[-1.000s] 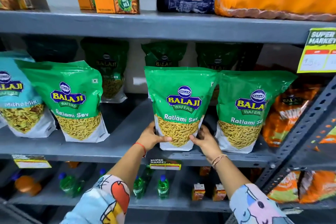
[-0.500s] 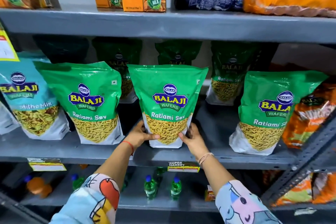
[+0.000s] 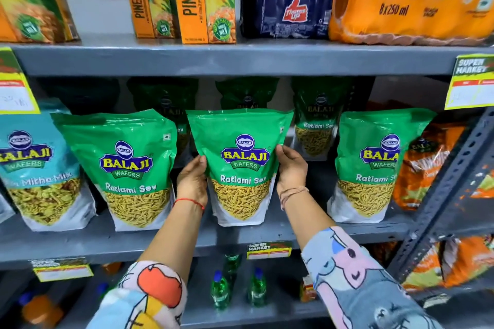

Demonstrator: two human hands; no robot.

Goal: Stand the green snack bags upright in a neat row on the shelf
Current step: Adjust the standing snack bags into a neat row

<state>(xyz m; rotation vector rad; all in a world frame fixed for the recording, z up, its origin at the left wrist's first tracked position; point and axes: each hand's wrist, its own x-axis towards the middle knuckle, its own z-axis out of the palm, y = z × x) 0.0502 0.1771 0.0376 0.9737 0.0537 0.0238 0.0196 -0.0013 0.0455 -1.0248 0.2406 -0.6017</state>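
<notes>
Three green Ratlami Sev bags stand upright along the front of the grey shelf (image 3: 80,243). My left hand (image 3: 192,181) and my right hand (image 3: 291,171) hold the middle green bag (image 3: 240,125) by its two sides at mid-height, thumbs on its front edges. The left green bag (image 3: 120,136) stands close beside it. A wider gap separates it from the right green bag (image 3: 374,136). More green bags (image 3: 318,115) stand in a darker back row, partly hidden.
A teal Mitha Mix bag (image 3: 32,147) stands at the far left and orange bags (image 3: 425,168) at the right, by a slanted metal post (image 3: 454,181). The upper shelf (image 3: 213,59) hangs low overhead with a price tag (image 3: 470,83). Bottles stand below.
The middle green bag has been shifted left, toward the left bag and away from the right one. Both hands have slid up from its bottom corners to its sides at mid-height.
</notes>
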